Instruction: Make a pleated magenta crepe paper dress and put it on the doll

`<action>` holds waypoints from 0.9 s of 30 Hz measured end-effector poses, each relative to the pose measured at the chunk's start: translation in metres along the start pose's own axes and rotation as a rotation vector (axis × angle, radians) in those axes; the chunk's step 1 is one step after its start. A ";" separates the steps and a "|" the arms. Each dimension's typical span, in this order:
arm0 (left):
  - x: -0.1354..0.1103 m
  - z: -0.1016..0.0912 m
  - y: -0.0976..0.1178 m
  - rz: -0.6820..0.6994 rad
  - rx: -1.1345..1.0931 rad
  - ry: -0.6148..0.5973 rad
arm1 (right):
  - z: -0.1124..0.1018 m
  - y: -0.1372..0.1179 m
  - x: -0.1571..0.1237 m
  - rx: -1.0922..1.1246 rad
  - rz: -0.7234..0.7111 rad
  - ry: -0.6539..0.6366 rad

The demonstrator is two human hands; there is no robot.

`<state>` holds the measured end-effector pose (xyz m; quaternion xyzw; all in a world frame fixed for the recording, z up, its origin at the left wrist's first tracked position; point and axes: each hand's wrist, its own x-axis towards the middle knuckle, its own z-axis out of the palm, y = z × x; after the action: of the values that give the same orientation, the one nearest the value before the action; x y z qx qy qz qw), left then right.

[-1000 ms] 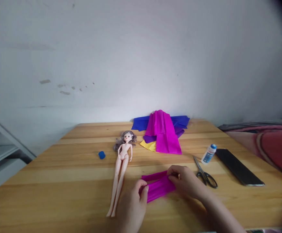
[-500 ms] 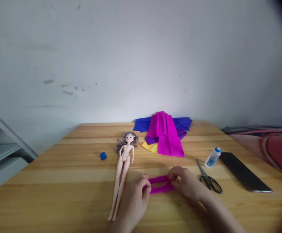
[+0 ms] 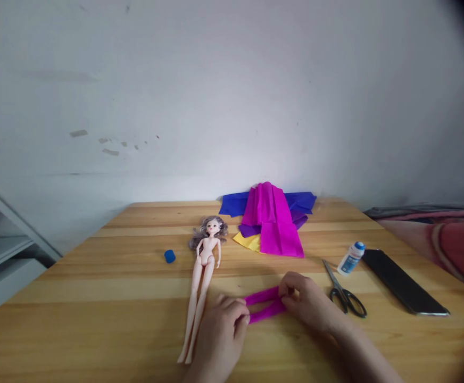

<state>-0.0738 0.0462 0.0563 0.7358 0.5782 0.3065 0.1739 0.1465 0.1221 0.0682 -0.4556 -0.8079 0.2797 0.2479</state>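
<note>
Both of my hands pinch a narrow folded strip of magenta crepe paper point(image 3: 264, 304) low over the wooden table point(image 3: 96, 314). My left hand point(image 3: 222, 338) grips its left end with fingers closed. My right hand point(image 3: 306, 300) holds the right end, fingers curled. The strip shows as two thin bands with a gap between them. An unclothed doll point(image 3: 202, 274) with grey-brown hair lies on its back just left of my left hand, feet toward me.
A pile of magenta, blue, purple and yellow paper sheets point(image 3: 270, 218) lies at the table's far edge. Scissors point(image 3: 344, 295), a glue bottle point(image 3: 350, 258) and a black phone point(image 3: 405, 282) lie to the right. A small blue cap point(image 3: 170, 256) sits left of the doll.
The wider magenta piece has been folded down into a thin strip between my hands. My left hand has shifted a little lower and closer to me.
</note>
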 end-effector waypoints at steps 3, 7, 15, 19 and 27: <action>0.000 -0.001 0.003 0.025 0.038 0.012 | -0.002 -0.005 -0.001 0.080 -0.085 0.041; -0.001 0.000 0.005 0.036 0.045 0.025 | 0.000 -0.006 0.000 0.091 -0.081 0.024; -0.002 0.000 0.003 -0.007 0.040 -0.007 | 0.013 0.004 0.005 0.009 0.145 -0.031; 0.001 0.001 -0.001 -0.051 0.003 0.025 | 0.015 0.004 0.007 -0.006 0.185 -0.012; 0.006 -0.002 0.000 -0.104 0.000 0.078 | 0.017 0.007 0.006 -0.013 0.203 0.005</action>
<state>-0.0738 0.0514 0.0591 0.6924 0.6219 0.3257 0.1667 0.1364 0.1265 0.0524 -0.5376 -0.7587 0.2969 0.2174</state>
